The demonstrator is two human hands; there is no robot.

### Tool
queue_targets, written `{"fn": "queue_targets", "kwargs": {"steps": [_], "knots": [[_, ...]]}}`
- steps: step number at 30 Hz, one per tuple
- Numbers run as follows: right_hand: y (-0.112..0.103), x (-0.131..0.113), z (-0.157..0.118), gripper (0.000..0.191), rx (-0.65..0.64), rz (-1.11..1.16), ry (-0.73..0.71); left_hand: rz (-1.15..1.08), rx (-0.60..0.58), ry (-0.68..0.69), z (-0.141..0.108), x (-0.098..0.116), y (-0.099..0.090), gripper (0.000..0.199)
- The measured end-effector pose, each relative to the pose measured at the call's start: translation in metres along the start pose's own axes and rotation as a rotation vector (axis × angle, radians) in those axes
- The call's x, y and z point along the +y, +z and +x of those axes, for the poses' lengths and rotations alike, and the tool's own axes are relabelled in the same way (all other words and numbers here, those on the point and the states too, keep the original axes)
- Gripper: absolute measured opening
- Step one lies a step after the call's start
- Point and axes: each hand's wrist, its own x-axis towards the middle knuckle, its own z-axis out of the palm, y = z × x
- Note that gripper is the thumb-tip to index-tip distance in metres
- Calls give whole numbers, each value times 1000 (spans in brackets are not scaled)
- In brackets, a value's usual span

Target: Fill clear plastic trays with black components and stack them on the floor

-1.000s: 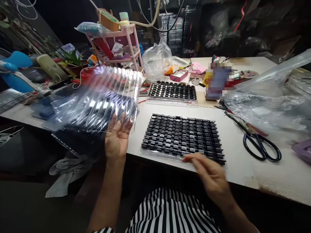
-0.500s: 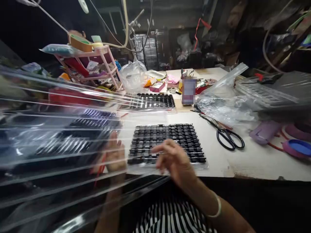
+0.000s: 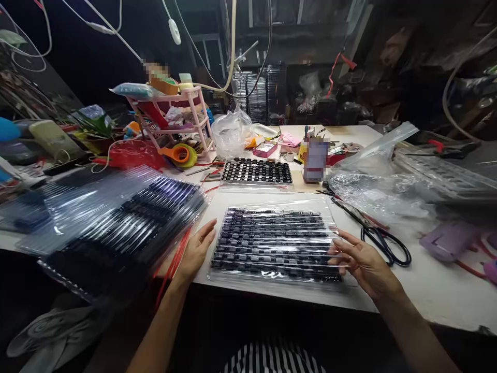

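A clear plastic tray [image 3: 272, 274] lies over rows of small black parts [image 3: 267, 243] on the white table in front of me. My right hand [image 3: 355, 259] grips the right edge of this clear tray, its fingers curled at the rim. On the other side, my left hand [image 3: 198, 248] is open, fingers stretched towards the tray's left edge. Whether it touches that edge I cannot tell. Left of this hand, a stack of clear trays with black parts [image 3: 128, 223] lies at a slant, close to red wires [image 3: 176, 259].
Black-handled scissors [image 3: 384, 243] lie right of the tray, beside crumpled clear plastic bags [image 3: 380, 191]. Behind is another tray of black parts [image 3: 256, 171]. A pink rack [image 3: 198, 119], an orange tape roll [image 3: 180, 154] and a phone-like upright object [image 3: 315, 160] stand farther back.
The clear plastic that swept blurred across the left side now lies over the black parts. My right hand has moved right to the tray's edge. The view has shifted left.
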Motion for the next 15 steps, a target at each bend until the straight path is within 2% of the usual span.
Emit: {"fn": "queue_targets", "kwargs": {"steps": [3,8,13,15], "knots": [[-15,5,5,77,24,-158,-45,134,-66,52,7,-3,7,48],[-33,14,25,67,180,-751,-277,367,-100,150,24,-8,17,48],[-25,13,46,50,141,-1081,-487,536,-116,179,30,-6,29,45],[-19,11,56,47,143,-1172,-529,573,-117,185,30,-4,31,49]]}}
